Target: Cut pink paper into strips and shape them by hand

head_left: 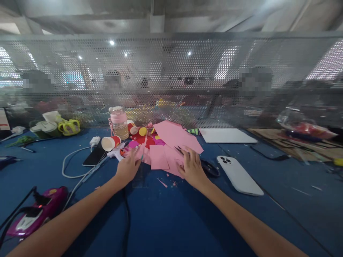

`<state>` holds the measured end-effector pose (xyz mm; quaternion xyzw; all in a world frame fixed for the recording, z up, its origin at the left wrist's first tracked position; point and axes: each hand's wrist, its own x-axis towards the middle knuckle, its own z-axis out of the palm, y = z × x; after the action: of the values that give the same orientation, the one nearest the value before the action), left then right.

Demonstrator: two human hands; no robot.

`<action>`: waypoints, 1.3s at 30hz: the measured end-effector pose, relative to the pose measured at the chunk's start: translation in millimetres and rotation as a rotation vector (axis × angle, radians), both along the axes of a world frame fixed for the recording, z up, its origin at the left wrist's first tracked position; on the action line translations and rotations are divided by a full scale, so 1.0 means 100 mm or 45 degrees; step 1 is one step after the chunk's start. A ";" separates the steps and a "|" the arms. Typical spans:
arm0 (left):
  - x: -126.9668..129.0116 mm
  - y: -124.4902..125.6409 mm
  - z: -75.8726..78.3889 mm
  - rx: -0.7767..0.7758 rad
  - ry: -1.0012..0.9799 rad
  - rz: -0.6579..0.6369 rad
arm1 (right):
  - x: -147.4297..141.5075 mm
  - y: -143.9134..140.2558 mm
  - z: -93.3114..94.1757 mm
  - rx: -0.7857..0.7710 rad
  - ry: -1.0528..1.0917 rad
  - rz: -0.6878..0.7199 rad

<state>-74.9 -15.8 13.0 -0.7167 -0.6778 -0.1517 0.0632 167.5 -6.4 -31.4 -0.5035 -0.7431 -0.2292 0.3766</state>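
Note:
My left hand (128,168) has its fingers curled at the edge of some pink paper pieces (146,156), pinching one of them. A small square of pink paper (159,157) lies flat between my hands. My right hand (193,167) rests palm down with thumb and fingers apart over the pink paper and a pair of dark scissors (210,168). The scissors' blade tips poke out past the fingers, and the hand hides their middle. Behind, a larger pink sheet (178,135) lies across red and magenta cut pieces.
A white phone (239,175) lies to the right. Leftward are a white glue gun (115,153), a red paper cup (111,142), a bottle (119,123), a black phone (94,156) with cables and a purple power strip (40,210). A perforated metal screen (171,78) stands behind the blue table.

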 end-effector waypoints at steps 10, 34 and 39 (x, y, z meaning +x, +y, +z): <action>0.02 -0.03 -0.07 0.147 0.238 -0.232 | 0.02 0.02 -0.05 0.004 0.127 -0.449; 0.00 -0.08 -0.15 0.088 0.338 -0.460 | -0.87 1.25 0.32 -0.486 0.396 -0.269; 0.01 -0.07 -0.15 0.100 0.342 -0.477 | -0.61 1.27 0.41 -0.757 0.492 -0.319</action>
<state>-74.2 -22.3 -1.8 -0.8406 -0.5121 -0.0903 0.1517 106.2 120.3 9.5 -0.7118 -0.6251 0.0515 0.3162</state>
